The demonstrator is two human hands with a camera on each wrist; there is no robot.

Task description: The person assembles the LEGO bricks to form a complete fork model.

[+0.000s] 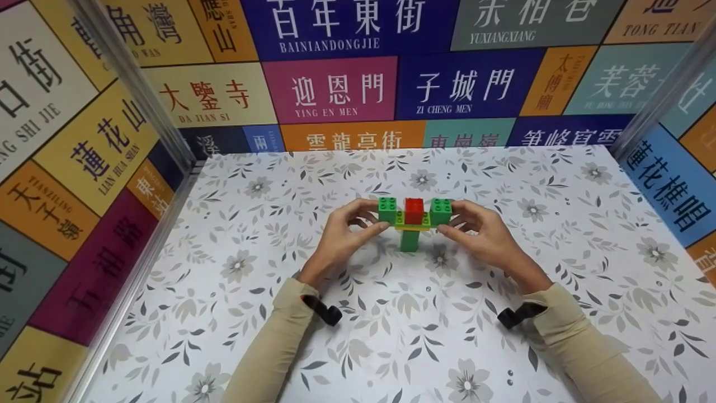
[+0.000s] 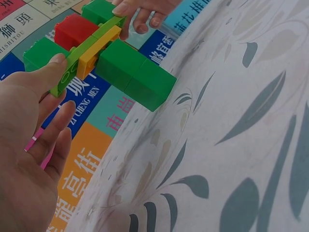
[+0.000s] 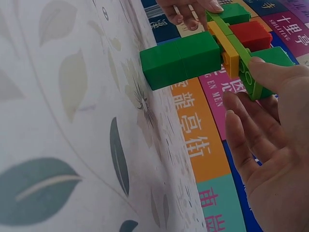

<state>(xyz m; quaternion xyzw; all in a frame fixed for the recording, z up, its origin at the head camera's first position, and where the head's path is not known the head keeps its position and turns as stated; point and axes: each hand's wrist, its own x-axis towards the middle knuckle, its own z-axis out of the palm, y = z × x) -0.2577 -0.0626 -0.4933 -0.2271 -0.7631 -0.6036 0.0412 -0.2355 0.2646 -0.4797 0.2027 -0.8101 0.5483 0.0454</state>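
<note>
A toy-brick structure stands upright between the two hands at mid-table. Its post is two stacked green bricks, seen closely in the left wrist view. Above them come a yellow piece and a long lime-green layer. On top sit a red brick in the middle, a left green brick and a right green brick. My left hand pinches the structure's left end between thumb and fingers. My right hand pinches the right end likewise. Whether the post touches the table cannot be told.
A white table with a grey leaf-and-flower pattern lies under the hands. Colourful panels with Chinese lettering form the back wall and both sides. Metal frame posts stand at the corners. Each wrist wears a small black camera.
</note>
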